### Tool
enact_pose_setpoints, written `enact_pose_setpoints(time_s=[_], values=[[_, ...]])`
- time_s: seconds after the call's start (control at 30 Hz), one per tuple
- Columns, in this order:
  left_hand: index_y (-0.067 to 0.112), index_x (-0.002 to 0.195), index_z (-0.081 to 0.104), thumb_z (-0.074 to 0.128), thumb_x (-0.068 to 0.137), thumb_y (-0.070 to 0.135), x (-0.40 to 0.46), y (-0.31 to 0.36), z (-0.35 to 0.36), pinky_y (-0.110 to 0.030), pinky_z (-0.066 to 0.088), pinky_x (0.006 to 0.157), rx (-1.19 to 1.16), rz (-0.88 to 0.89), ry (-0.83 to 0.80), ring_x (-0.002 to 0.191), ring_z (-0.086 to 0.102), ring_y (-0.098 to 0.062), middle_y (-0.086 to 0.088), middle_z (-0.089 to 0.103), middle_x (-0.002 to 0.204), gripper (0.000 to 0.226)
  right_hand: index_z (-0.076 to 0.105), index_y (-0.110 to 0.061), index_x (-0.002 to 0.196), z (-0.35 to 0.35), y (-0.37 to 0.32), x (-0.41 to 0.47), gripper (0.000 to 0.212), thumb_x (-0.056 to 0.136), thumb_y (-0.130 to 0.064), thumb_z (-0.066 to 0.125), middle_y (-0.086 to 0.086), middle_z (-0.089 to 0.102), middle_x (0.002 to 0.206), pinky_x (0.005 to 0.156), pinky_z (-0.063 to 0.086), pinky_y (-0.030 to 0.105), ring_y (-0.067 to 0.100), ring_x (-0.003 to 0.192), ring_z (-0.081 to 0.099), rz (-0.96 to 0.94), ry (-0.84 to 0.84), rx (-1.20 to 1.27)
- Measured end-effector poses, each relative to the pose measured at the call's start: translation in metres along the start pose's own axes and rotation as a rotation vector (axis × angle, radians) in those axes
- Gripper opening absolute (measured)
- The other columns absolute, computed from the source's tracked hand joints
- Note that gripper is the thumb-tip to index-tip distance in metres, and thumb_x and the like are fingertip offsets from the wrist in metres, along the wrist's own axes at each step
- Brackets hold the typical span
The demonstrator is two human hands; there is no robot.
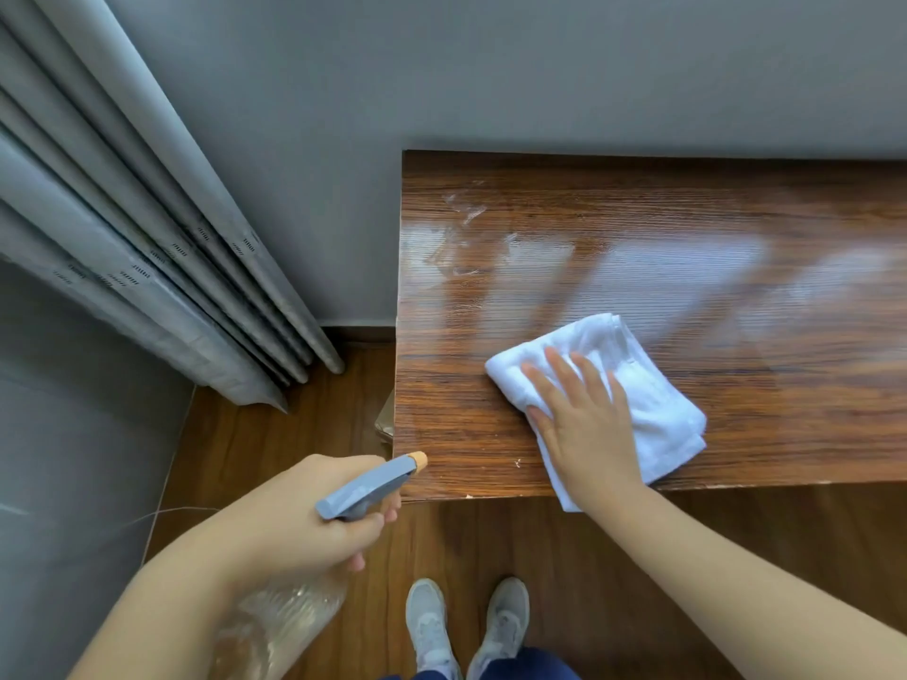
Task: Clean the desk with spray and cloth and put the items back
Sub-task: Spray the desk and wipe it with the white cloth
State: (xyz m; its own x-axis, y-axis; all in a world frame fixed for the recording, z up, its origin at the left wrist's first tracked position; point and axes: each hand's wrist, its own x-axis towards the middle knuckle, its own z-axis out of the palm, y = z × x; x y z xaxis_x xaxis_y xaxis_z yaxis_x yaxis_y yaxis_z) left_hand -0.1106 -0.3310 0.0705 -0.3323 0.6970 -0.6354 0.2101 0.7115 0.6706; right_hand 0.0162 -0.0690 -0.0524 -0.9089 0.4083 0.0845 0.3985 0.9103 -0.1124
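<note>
Nearest, left hand point(294, 522) wrapped round the neck of a clear spray bottle point(365, 488), held off the near left corner of the desk point(589, 228), nozzle aimed over the wood, probably kept ready for another squirt. Further in, right hand point(584, 414) spread flat, fingers straight, pressing a folded white cloth point(653, 409) onto the near edge, likely to wipe. Beyond, wet streaks point(461, 208) toward the far left corner, seemingly not yet wiped. No brand, label or writing readable anywhere.
</note>
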Motion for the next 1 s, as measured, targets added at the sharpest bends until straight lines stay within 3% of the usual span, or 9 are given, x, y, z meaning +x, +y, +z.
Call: enact_pose_setpoints(time_s=[0.27,0.37,0.6,0.8,0.9,1.0], values=[[0.031,0.091,0.065,0.061,0.091,0.019,-0.002,-0.006,-0.003,-0.027,0.057,0.070,-0.010,0.000,0.075,0.069,0.075,-0.014,0.006,0.071,0.094,0.013,0.051,-0.029,0.132,0.010,-0.075,0.022,0.044,0.095,-0.042,0.032,0.002,0.045,0.147,0.106,0.024,0.051,0.031,0.133,0.041,-0.121,-0.008,0.028],[0.031,0.091,0.065,0.062,0.091,0.017,-0.005,-0.011,-0.004,-0.028,0.059,0.072,-0.023,-0.018,0.095,0.070,0.075,-0.017,0.006,0.071,0.100,0.014,0.053,-0.029,0.133,0.013,-0.094,0.046,0.046,0.096,-0.042,0.030,0.001,0.046,0.146,0.107,0.022,0.051,0.031,0.134,0.042,-0.149,-0.018,0.033],[0.034,0.092,0.065,0.062,0.092,0.015,-0.012,-0.014,0.000,-0.027,0.059,0.071,-0.039,-0.035,0.119,0.071,0.075,-0.018,0.008,0.070,0.103,0.019,0.051,-0.033,0.135,0.006,-0.053,0.068,0.047,0.094,-0.045,0.031,-0.002,0.048,0.145,0.106,0.019,0.045,0.026,0.133,0.042,-0.223,-0.027,0.045],[0.030,0.092,0.065,0.060,0.092,0.014,-0.010,-0.008,0.006,-0.029,0.057,0.071,-0.028,-0.026,0.109,0.070,0.075,-0.016,0.001,0.071,0.097,0.017,0.050,-0.032,0.137,-0.002,0.009,0.030,0.047,0.094,-0.045,0.038,-0.002,0.044,0.147,0.104,0.030,0.048,0.030,0.133,0.040,-0.185,-0.046,0.087],[0.030,0.092,0.065,0.059,0.092,0.015,-0.005,0.000,0.010,-0.024,0.054,0.066,-0.032,-0.016,0.099,0.071,0.075,-0.015,-0.003,0.071,0.092,0.016,0.048,-0.032,0.138,-0.004,0.008,0.007,0.045,0.096,-0.043,0.037,-0.004,0.042,0.148,0.105,0.032,0.050,0.030,0.133,0.039,-0.264,-0.070,0.112],[0.030,0.092,0.065,0.059,0.092,0.016,-0.002,0.004,0.011,-0.031,0.056,0.072,-0.029,-0.011,0.108,0.070,0.075,-0.014,0.000,0.071,0.093,0.015,0.046,-0.033,0.138,0.000,-0.007,-0.004,0.044,0.096,-0.043,0.037,-0.004,0.042,0.149,0.106,0.028,0.050,0.031,0.133,0.040,-0.346,-0.071,0.115]])
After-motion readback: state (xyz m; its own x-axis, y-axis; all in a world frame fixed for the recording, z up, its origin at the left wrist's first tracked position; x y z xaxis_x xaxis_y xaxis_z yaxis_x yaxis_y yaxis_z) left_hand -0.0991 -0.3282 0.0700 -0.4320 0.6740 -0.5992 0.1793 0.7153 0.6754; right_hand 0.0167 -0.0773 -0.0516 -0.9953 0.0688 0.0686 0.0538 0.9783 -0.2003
